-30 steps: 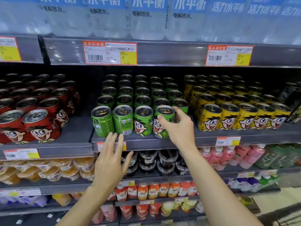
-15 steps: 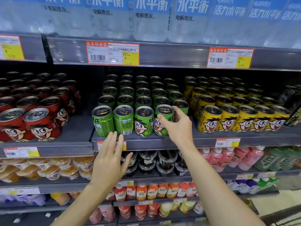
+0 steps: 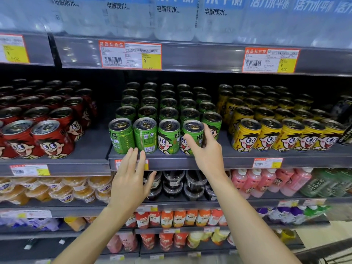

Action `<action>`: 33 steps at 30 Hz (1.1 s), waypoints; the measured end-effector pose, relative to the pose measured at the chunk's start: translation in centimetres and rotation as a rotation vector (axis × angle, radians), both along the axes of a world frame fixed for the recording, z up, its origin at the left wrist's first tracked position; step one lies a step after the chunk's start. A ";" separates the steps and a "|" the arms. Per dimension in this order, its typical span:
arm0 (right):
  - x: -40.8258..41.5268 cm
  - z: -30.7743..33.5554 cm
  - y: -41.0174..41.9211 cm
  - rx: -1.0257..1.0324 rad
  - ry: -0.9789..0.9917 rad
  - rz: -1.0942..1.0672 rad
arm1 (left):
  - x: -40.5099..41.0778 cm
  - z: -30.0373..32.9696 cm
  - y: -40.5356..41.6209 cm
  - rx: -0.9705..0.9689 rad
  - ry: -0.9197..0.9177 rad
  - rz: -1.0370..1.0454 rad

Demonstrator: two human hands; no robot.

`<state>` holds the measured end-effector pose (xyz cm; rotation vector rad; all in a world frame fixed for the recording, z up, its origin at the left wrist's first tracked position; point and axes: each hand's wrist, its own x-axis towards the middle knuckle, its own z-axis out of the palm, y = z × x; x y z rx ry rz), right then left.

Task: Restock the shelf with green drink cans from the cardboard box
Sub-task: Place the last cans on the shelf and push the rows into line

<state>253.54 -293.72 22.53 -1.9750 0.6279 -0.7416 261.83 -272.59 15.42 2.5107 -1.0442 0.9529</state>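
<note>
Green drink cans with a cartoon face fill the middle of the grey shelf [image 3: 238, 159] in several rows. My right hand [image 3: 206, 151] grips the rightmost can of the front row [image 3: 192, 130], thumb on its face and fingers round its right side. Three other front cans [image 3: 145, 136] stand to its left, labels turned different ways. My left hand [image 3: 131, 180] hovers flat with straight fingers just below the shelf edge, fingertips near the second can's base. The cardboard box is out of view.
Red cans [image 3: 51, 140] stand on the left part of the shelf, yellow cans [image 3: 289, 136] on the right. Water bottles [image 3: 171, 18] fill the shelf above. Cups, pink bottles and small cartons sit on lower shelves. Price tags [image 3: 130, 55] line the shelf rails.
My right hand has closed further round the rightmost front can, thumb now across its face. My left hand stays open below the shelf edge. The view has shifted slightly.
</note>
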 end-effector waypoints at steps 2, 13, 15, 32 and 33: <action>-0.4 -0.2 0.3 -0.094 0.039 -0.007 | 0.1 0.2 0.0 0.015 -0.004 -0.004; -3.7 -6.8 5.1 -0.709 0.347 -0.135 | -0.3 -0.2 0.5 0.070 0.019 -0.027; -3.9 -7.2 4.6 -0.767 0.401 -0.132 | -0.3 -0.3 0.7 0.079 0.031 -0.032; -6.3 -3.9 2.6 -0.781 0.512 0.084 | 0.2 1.3 2.1 0.204 0.077 -0.111; -6.8 -2.9 2.0 -0.810 0.529 0.120 | 0.4 1.6 2.2 0.233 0.074 -0.128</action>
